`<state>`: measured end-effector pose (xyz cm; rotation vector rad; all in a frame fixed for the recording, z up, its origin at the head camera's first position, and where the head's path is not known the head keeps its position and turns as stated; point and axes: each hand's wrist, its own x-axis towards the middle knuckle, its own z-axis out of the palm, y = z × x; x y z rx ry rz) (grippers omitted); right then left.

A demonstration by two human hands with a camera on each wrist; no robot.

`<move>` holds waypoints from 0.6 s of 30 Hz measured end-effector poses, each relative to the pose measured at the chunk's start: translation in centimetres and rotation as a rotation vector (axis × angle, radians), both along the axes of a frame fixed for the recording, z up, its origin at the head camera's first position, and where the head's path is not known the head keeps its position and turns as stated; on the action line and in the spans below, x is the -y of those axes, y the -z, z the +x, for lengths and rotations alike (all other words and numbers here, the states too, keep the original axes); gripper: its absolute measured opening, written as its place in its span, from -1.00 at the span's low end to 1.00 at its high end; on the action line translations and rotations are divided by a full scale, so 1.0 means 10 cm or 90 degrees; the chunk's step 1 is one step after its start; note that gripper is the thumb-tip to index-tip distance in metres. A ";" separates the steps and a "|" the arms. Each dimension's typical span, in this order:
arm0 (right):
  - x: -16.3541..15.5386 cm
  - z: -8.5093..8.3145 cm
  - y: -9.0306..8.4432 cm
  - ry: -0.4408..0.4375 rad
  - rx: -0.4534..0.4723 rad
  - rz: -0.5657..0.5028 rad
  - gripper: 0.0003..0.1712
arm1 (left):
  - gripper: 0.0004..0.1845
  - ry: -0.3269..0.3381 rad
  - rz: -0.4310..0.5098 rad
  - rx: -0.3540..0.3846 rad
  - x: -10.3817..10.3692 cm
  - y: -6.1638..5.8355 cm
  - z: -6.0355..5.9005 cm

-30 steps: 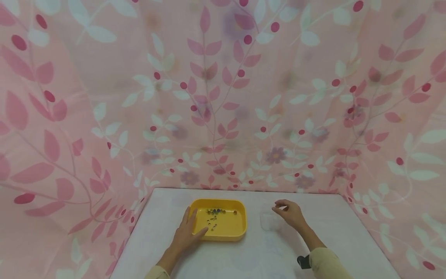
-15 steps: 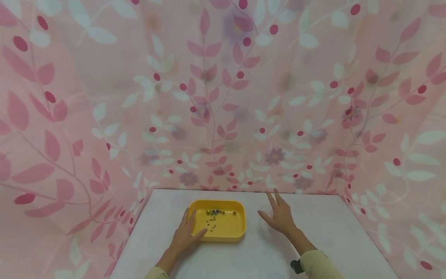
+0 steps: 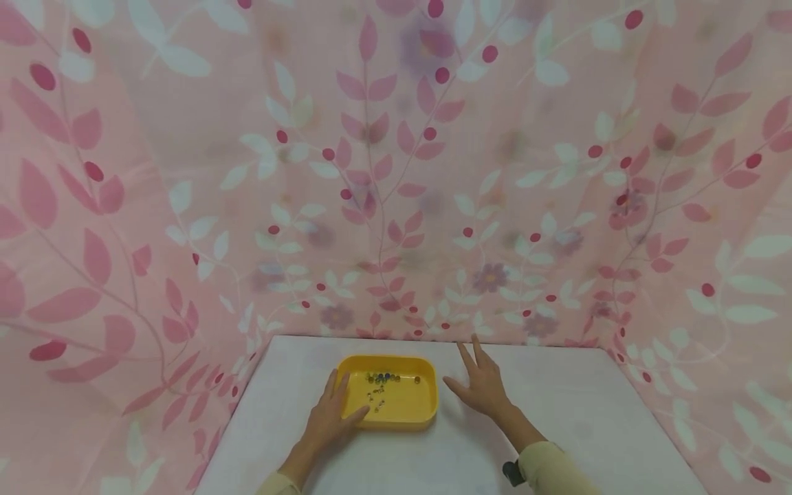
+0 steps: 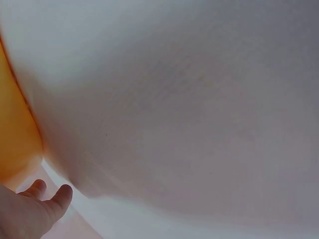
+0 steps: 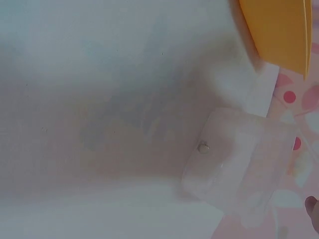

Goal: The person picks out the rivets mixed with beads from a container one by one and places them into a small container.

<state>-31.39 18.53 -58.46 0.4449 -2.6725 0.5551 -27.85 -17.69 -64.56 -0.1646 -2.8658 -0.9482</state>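
Note:
A yellow tray (image 3: 434,397) holding several small beads (image 3: 379,377) sits on the white table (image 3: 588,405). My left hand (image 3: 331,412) rests on the tray's near left corner, fingers straight along its side and thumb over the rim. The left wrist view shows the tray wall (image 4: 17,134) and my fingertips (image 4: 55,199). My right hand (image 3: 479,388) hovers just right of the tray with its fingers spread, holding nothing. In the right wrist view, a small clear plastic bag (image 5: 239,164) with one bead (image 5: 203,147) in it lies beside the tray (image 5: 279,30). In the head view the hand hides the bag.
Pink leaf-patterned cloth (image 3: 396,206) hangs around the table at the back and on both sides. Bare tabletop stretches to the right of my right hand and in front of the tray.
My right hand let go of the clear bag, opened with fingers spread, and shifted left toward the tray. The left hand and tray have not moved.

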 end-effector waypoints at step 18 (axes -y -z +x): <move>0.35 0.02 0.06 -0.022 0.057 0.019 0.03 | 0.01 0.007 -0.041 -0.061 -0.01 -0.06 0.05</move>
